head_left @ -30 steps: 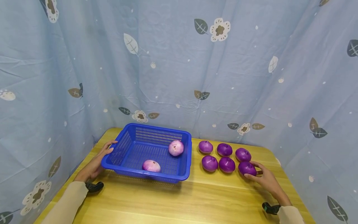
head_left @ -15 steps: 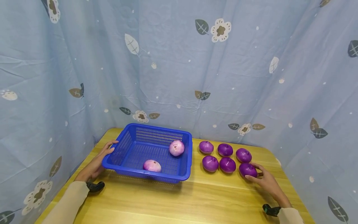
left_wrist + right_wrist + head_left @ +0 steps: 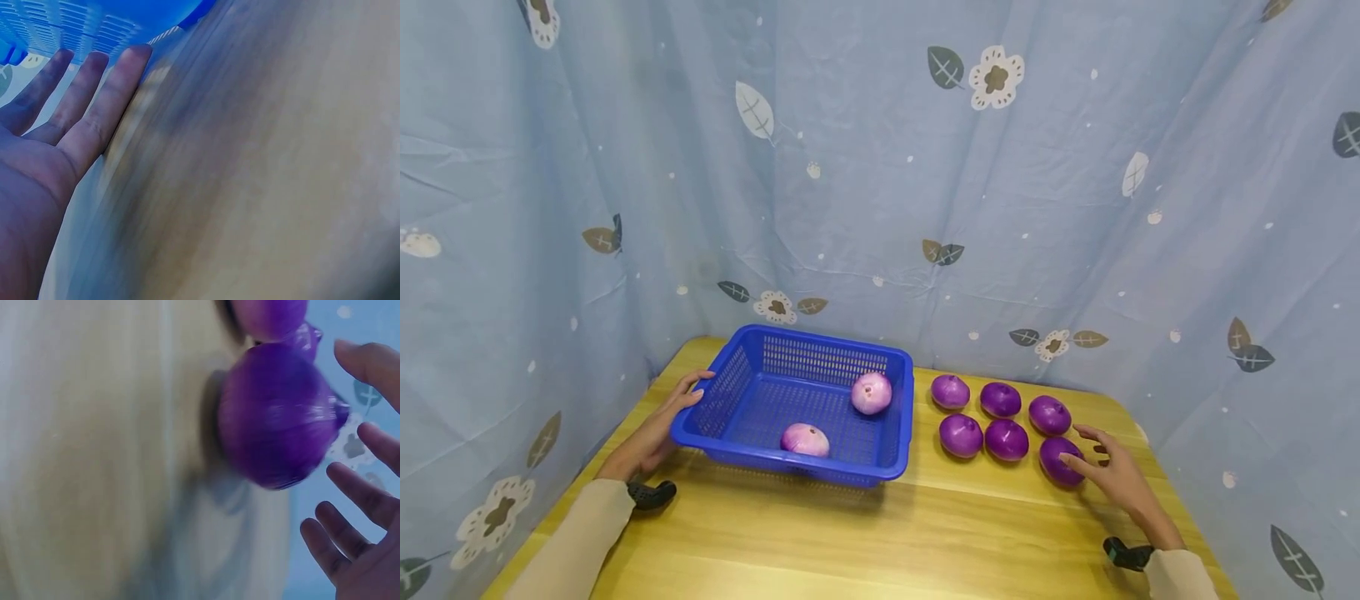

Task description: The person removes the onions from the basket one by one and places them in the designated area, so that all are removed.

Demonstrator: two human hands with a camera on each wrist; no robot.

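Observation:
A blue perforated plastic basket (image 3: 820, 471) stands on the wooden table, with two pale purple-white onions inside, one onion (image 3: 806, 439) near the front and another onion (image 3: 871, 392) at the right. My left hand (image 3: 658, 425) rests against the basket's left side. In the left wrist view, straight fingers (image 3: 84, 128) reach its slotted outer wall. My right hand (image 3: 1112, 471) is beside the front-right dark purple onion (image 3: 1060, 463), fingers spread. The right wrist view shows a gap between the fingertips and that onion (image 3: 275, 415), and nothing is held.
Several more purple onions stand in two rows right of the basket, among them a back-row onion (image 3: 951, 392) and a front-row onion (image 3: 961, 435). A blue floral curtain (image 3: 850, 167) encloses the table's back and sides. Bare wood (image 3: 850, 542) shows in front.
My right hand has let go of the front-right onion; its fingers have spread and lifted off, and the onion sits slightly tilted. My left hand and the basket stay in place.

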